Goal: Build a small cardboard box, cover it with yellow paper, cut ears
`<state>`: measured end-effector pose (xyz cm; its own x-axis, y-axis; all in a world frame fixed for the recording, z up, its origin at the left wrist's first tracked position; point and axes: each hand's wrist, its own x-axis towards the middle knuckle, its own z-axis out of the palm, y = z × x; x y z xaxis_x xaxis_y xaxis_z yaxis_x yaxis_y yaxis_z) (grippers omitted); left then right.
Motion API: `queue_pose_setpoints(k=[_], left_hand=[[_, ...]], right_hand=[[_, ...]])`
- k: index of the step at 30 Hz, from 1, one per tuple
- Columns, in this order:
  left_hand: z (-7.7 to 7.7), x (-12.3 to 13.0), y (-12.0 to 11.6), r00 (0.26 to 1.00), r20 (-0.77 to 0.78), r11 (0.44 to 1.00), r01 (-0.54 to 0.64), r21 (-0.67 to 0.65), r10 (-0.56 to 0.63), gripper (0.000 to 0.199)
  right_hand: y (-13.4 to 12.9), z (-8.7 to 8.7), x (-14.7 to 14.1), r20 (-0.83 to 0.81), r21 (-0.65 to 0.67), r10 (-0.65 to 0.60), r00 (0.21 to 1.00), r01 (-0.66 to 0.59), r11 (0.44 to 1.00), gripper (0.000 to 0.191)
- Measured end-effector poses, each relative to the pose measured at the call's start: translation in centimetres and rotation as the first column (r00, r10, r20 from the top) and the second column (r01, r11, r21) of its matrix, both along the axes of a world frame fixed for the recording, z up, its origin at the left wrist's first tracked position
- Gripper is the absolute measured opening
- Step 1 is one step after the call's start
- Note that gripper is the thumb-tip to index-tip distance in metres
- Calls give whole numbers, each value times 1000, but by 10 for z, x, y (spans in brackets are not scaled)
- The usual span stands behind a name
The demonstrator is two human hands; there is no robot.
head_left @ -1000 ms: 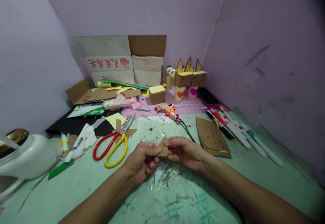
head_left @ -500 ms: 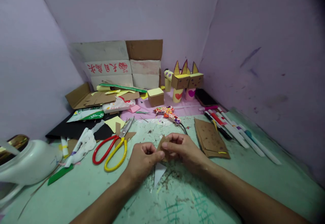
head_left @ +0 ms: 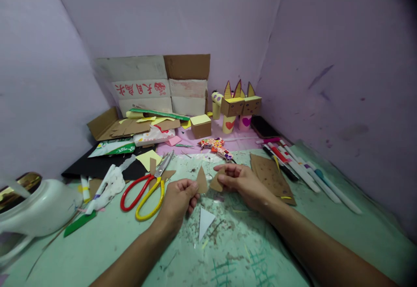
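Note:
Pinched between the thumb and fingers of my left hand [head_left: 181, 198] is a pointed brown cardboard piece [head_left: 202, 181], its tip up. My right hand [head_left: 241, 182] grips a second cardboard piece [head_left: 217, 182], tilted and partly covered by the fingers. A narrow gap separates the two pieces. Below them on the table lies a white paper triangle [head_left: 206, 223]. Scissors [head_left: 151, 187] with one red and one yellow handle rest left of my left hand. Just beyond my right hand is a glue gun [head_left: 216, 147] with a colourful pattern.
Markers [head_left: 293, 159] and a cardboard sheet [head_left: 272, 178] lie at right. Behind stand a small box [head_left: 200, 126] and cardboard figures with pointed ears [head_left: 233, 104]. A white teapot-like vessel [head_left: 42, 204] stands at left, near paper and cardboard scraps [head_left: 130, 128].
My hands have moved apart. The cardboard held together between them now shows as two separate pieces, one in each hand. The white triangle stays on the table, now fully uncovered.

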<state>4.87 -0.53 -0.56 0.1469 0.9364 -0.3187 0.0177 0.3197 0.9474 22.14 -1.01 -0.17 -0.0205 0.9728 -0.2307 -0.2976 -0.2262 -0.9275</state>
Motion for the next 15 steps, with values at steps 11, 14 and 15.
queue_pose_setpoints(k=[11,14,15], left_hand=[[1,2,0,1000,2,1000,-11,3,11,24],[0,2,0,1000,2,1000,-7,7,7,23],[0,2,0,1000,2,1000,-6,8,6,23]], right_hand=[[-1,-2,-3,22,-1,77,997,-77,997,21],[-1,-1,-3,27,5,88,996,-88,996,16],[-1,-1,-3,28,7,90,996,-90,996,16]])
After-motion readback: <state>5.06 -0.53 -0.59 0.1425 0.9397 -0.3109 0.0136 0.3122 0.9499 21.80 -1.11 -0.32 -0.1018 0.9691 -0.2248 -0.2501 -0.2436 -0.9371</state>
